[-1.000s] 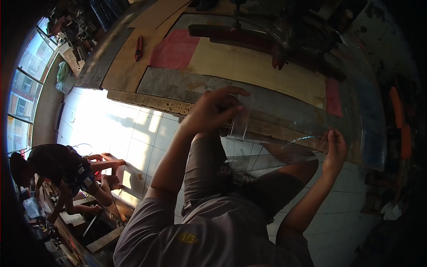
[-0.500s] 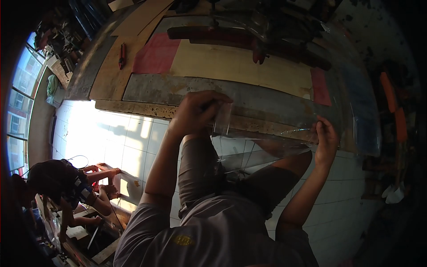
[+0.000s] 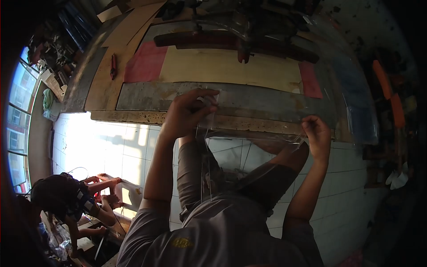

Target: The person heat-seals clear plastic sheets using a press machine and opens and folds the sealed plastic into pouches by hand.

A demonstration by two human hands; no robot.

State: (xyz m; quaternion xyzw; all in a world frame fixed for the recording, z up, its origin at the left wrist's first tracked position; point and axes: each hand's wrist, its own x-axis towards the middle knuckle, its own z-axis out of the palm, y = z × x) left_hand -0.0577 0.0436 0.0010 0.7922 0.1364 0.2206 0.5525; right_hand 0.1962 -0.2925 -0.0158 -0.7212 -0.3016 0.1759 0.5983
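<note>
A thin clear plastic sheet (image 3: 208, 125) stretches between my hands along the front edge of the table (image 3: 151, 116). My left hand (image 3: 187, 113) pinches its left end, thumb and fingers together. At the right end, my right hand (image 3: 318, 133) holds the sheet between thumb and fingertips. Part of the plastic hangs below the table edge over my lap; its outline is hard to make out. Behind my hands, a pale yellow strip (image 3: 227, 66) with a red piece (image 3: 144, 62) at its left and another red piece (image 3: 310, 80) at its right lies on the grey tabletop.
A dark machine with a long bar (image 3: 204, 40) overhangs the yellow strip. A red-handled tool (image 3: 113, 66) lies on brown board at left. Clear plastic (image 3: 362, 111) hangs at the right side, near orange strips (image 3: 391, 98). Another person (image 3: 66, 196) sits low at left beside a red stool (image 3: 109, 183).
Both hands, still gripping the plastic, appear slightly further left. The table also shifts left and a little up in view. The plastic's left end now hangs lower, over my lap.
</note>
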